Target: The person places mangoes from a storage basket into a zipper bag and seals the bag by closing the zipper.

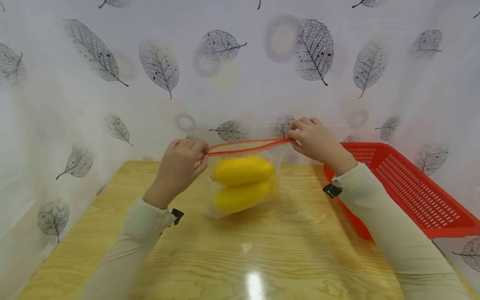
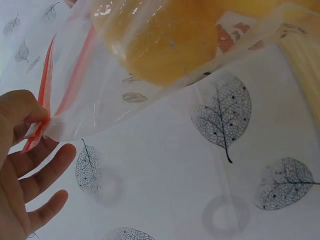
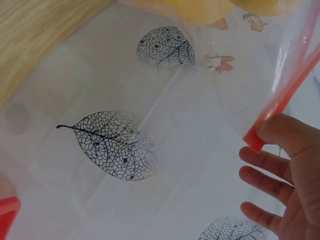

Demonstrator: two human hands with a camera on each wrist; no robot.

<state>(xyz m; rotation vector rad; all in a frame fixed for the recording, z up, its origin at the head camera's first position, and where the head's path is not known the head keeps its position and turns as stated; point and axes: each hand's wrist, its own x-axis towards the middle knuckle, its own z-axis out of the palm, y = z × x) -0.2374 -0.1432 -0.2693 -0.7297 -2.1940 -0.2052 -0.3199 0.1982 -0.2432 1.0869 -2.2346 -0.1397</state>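
A clear zip bag (image 1: 247, 148) with a red zip strip hangs between my two hands above the table, its mouth slightly parted. Inside it lie long yellow items (image 1: 243, 171), stacked one over another, smooth and rounded at the ends. My left hand (image 1: 183, 160) pinches the left end of the red strip between thumb and forefinger. At the other end, my right hand (image 1: 313, 139) pinches the strip's corner. The right wrist view shows the other fingers held apart below the red strip (image 3: 282, 100). Small printed figures (image 3: 220, 63) show on the bag's clear film.
A red plastic basket (image 1: 420, 196) with slotted sides stands at the right edge of the wooden table (image 1: 210, 262), beside my right forearm. A pale curtain (image 1: 240, 100) printed with dark leaves hangs behind the table and round its sides.
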